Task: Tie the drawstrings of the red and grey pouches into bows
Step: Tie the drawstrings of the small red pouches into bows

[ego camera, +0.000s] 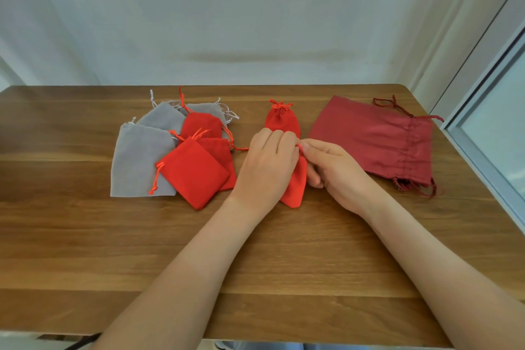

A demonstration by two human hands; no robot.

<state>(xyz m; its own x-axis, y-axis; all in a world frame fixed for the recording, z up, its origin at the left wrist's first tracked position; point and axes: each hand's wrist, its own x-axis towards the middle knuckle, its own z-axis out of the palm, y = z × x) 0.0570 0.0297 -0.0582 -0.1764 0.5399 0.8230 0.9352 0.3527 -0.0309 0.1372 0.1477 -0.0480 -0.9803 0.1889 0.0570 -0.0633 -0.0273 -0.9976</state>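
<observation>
both hands at the neck of a red pouch (297, 185) lying on the bench (85, 250)
the left hand (267, 167) curls its fingers down over the pouch's top, hiding what they grip there. the right hand (335, 170) pinches the red drawstring (299, 146) between thumb and forefinger, its other fingers loosely bent beside the pouch. just beyond this pouch lies a tied red pouch (282, 121). left of it is a pile of grey and red pouches (136, 162), and right of it a dark red bag (375, 136).

The person's left hand (265, 167) and right hand (338, 176) are bare. The left forearm (181, 273) and right forearm (443, 267) are bare too, uncovered from the wrists down to the lower edge of the view.
</observation>
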